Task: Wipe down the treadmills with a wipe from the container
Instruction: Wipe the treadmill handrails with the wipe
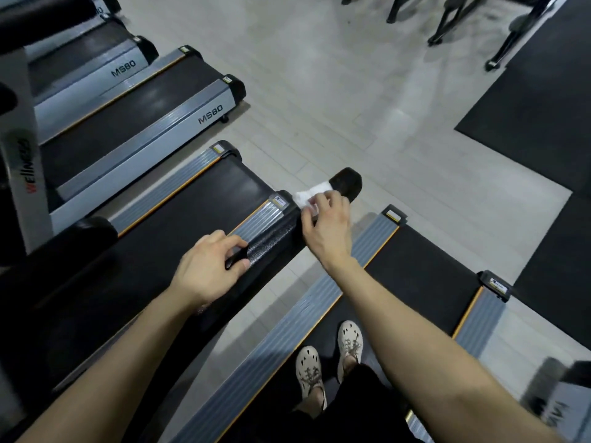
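Note:
A black treadmill handrail [275, 241] runs diagonally from lower left to its rounded end [348, 183]. My left hand [208, 266] grips the handrail at mid-length, fingers over the top and thumb on the near side. Farther along, my right hand [326, 225] holds a white wipe [308, 195] wrapped on the rail just short of its end. I stand on the belt of one treadmill [422, 270], my feet in pale shoes [329, 359]. A neighbouring treadmill [198, 206] lies below the rail. No wipe container is in view.
Two more treadmills marked MS80 [209, 115] stand in a row at the upper left. Black rubber mats [531, 100] cover the floor at the right. Dark legs of gym equipment [447, 24] stand at the top right on light grey floor [335, 91].

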Demonstrator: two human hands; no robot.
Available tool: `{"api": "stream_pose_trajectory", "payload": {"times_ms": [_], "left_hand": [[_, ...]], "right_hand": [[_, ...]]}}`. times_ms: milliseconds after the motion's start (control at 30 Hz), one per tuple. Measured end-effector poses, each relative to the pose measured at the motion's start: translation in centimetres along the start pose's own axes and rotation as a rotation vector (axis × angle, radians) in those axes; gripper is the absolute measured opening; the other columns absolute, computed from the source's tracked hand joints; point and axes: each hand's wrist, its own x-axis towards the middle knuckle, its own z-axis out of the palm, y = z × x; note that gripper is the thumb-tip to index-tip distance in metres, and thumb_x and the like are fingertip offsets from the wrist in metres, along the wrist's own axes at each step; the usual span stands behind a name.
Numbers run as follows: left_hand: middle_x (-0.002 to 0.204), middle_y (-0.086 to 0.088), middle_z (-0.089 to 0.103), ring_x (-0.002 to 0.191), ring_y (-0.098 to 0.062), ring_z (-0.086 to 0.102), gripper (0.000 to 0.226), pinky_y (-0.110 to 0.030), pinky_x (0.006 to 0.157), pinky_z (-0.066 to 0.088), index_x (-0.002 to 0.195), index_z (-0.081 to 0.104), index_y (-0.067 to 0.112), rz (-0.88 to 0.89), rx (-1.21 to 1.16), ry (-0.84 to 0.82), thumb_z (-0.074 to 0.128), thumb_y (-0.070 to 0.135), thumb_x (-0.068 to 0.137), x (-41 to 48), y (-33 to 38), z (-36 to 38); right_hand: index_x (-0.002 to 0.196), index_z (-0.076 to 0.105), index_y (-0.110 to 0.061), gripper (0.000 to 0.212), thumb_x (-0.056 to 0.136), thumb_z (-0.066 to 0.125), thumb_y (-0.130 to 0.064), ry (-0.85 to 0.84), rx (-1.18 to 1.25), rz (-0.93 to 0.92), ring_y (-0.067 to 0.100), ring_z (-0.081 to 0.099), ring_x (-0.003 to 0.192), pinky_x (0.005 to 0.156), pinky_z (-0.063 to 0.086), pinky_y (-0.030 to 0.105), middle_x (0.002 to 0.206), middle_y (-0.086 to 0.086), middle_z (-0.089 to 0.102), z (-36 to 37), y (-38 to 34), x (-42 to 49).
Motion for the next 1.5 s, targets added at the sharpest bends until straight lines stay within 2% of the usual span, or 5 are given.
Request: {"api": "stream_pose_trajectory", "payload": {"times_ms": [433,667,900,1367,1500], "left_hand": [[0.106,0.016,0.055,0.105,-0.012,0.055,0.029,-0.043,0.091,0.052,0.128,0.060,0.040,0.022,-0.122,-0.074,0.067,0.046,0.100,-0.3,-0.8,0.4],[0.109,0.015,0.062,0.102,-0.004,0.060,0.028,-0.038,0.092,0.052,0.126,0.065,0.040,-0.011,-0.209,-0.108,0.072,0.043,0.099,-0.3,-0.9,-0.2],[0.109,0.023,0.073,0.102,0.014,0.065,0.027,-0.023,0.100,0.050,0.126,0.070,0.047,-0.138,-0.298,-0.244,0.071,0.051,0.100,-3.1,-4.0,-2.5],[0.121,0.012,0.074,0.117,-0.014,0.067,0.041,-0.041,0.104,0.054,0.128,0.068,0.037,-0.249,-0.023,-0.233,0.051,0.066,0.104,-8.9,-4.9,-4.6],[0.115,0.011,0.075,0.111,-0.016,0.069,0.037,-0.040,0.097,0.056,0.123,0.070,0.035,-0.278,-0.037,-0.139,0.052,0.061,0.104,-11.2,-5.0,-4.7]], "right_hand": [[0.116,0.062,-0.016,0.023,0.094,0.056,-0.013,0.113,0.164,0.350,0.023,0.060,0.102,0.084,0.052,0.041,0.118,0.005,0.063,-1.0,5.1,5.1],[0.121,0.069,-0.018,0.019,0.102,0.067,-0.019,-0.188,0.409,-0.080,0.007,0.058,0.096,0.082,0.047,0.016,0.116,-0.001,0.055,0.5,-3.9,-11.5],[0.113,0.066,-0.020,0.013,0.102,0.060,-0.024,0.058,0.266,0.264,0.014,0.056,0.097,0.085,0.055,0.045,0.110,0.002,0.057,-0.3,0.3,-2.3],[0.106,0.066,-0.020,0.012,0.094,0.064,-0.022,-0.092,0.234,0.091,0.015,0.057,0.086,0.079,0.054,0.046,0.103,0.001,0.058,-0.5,-4.4,-7.9],[0.111,0.069,-0.014,0.017,0.094,0.070,-0.015,-0.435,0.364,-0.450,0.018,0.059,0.086,0.075,0.047,0.027,0.110,0.002,0.058,0.2,-10.5,-15.8]]}}
